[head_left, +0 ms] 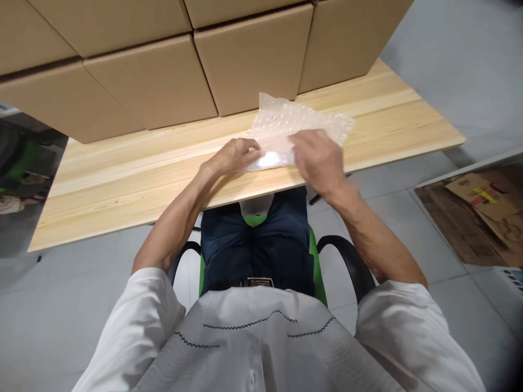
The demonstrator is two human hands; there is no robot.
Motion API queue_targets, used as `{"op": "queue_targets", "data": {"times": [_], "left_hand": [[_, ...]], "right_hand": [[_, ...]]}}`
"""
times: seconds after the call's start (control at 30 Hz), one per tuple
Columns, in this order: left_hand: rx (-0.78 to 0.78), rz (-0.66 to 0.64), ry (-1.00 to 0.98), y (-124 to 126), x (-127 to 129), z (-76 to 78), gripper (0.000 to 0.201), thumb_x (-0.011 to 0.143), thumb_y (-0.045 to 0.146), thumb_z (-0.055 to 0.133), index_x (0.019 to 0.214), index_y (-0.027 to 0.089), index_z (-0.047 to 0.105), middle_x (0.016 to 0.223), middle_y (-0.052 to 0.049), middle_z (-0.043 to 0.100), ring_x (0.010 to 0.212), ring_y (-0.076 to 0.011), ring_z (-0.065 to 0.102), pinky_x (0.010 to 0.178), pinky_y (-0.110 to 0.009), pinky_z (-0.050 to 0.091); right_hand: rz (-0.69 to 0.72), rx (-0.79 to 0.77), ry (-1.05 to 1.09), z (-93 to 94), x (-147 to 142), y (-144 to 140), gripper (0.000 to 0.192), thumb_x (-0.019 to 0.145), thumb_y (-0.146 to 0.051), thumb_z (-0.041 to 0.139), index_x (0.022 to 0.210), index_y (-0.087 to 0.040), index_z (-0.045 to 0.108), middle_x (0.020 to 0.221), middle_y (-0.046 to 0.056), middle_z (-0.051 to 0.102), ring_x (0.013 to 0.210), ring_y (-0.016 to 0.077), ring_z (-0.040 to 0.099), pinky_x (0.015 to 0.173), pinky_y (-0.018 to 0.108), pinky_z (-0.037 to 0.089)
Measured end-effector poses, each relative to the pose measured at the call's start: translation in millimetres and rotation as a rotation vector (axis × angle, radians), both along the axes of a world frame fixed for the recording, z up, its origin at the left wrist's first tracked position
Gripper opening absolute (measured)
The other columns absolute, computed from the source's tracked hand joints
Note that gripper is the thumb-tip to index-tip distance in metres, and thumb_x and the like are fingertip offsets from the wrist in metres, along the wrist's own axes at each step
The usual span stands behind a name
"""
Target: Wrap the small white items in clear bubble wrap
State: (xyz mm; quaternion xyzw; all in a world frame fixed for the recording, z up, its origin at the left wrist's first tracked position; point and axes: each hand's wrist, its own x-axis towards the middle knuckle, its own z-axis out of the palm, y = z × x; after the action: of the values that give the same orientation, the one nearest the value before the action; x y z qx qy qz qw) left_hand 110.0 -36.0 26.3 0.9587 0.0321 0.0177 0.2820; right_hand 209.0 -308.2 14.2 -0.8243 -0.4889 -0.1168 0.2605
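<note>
A sheet of clear bubble wrap [286,117] lies on the wooden table near its front edge. On its near part is a glossy white item [273,159], whose kind I cannot make out under the glare. My left hand [237,155] rests at the left end of this item, thumb and fingers closed on the edge of the wrap there. At the right side of the wrap is my right hand [321,158], its fingers bent and smeared by motion. Whether it grips the wrap is not clear.
Cardboard boxes [253,60] stand stacked along the far side of the wooden table [122,190]. Below the table are my lap and a green chair with black armrests [347,261]. Flattened cardboard [486,212] lies low at the right, beside a grey wall.
</note>
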Motion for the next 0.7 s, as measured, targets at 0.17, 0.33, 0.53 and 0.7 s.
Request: {"op": "queue_targets", "data": {"times": [0.17, 0.33, 0.53, 0.7], "left_hand": [[0.055, -0.011, -0.028, -0.5, -2.6, -3.4, 0.04, 0.108, 0.041, 0.06, 0.125, 0.017, 0.089, 0.101, -0.01, 0.088, 0.094, -0.0247, 0.078, 0.091, -0.035, 0.058], [0.21, -0.001, -0.181, -9.3, -27.2, -6.2, 0.05, 0.117, 0.046, 0.053, 0.145, 0.017, 0.082, 0.13, -0.016, 0.085, 0.117, -0.032, 0.079, 0.11, -0.045, 0.059], [0.315, -0.191, -0.178, -11.3, -48.7, -9.1, 0.052, 0.112, 0.049, 0.068, 0.155, 0.02, 0.074, 0.153, -0.02, 0.072, 0.139, -0.0404, 0.07, 0.117, -0.053, 0.059], [0.38, -0.182, -0.224, -5.7, -38.7, -22.2, 0.039, 0.113, 0.043, 0.063, 0.139, 0.019, 0.079, 0.15, -0.022, 0.071, 0.135, -0.0423, 0.068, 0.112, -0.059, 0.059]], "right_hand": [[0.238, -0.145, -0.013, -14.3, -22.1, 30.7, 0.05, 0.114, -0.018, 0.044, 0.154, -0.02, 0.075, 0.146, 0.019, 0.08, 0.136, 0.042, 0.066, 0.12, 0.062, 0.057], [0.223, -0.161, -0.014, -23.3, -13.2, 31.3, 0.043, 0.112, -0.019, 0.053, 0.149, -0.018, 0.074, 0.151, 0.021, 0.077, 0.137, 0.0424, 0.065, 0.118, 0.059, 0.058], [0.198, -0.126, -0.021, -31.5, -11.4, 30.1, 0.044, 0.111, -0.02, 0.054, 0.151, -0.016, 0.072, 0.149, 0.021, 0.078, 0.137, 0.0416, 0.066, 0.117, 0.057, 0.06], [0.199, -0.123, -0.013, -34.1, -8.7, 30.2, 0.045, 0.112, -0.024, 0.055, 0.154, -0.016, 0.071, 0.15, 0.022, 0.078, 0.136, 0.0425, 0.067, 0.116, 0.058, 0.059]]}}
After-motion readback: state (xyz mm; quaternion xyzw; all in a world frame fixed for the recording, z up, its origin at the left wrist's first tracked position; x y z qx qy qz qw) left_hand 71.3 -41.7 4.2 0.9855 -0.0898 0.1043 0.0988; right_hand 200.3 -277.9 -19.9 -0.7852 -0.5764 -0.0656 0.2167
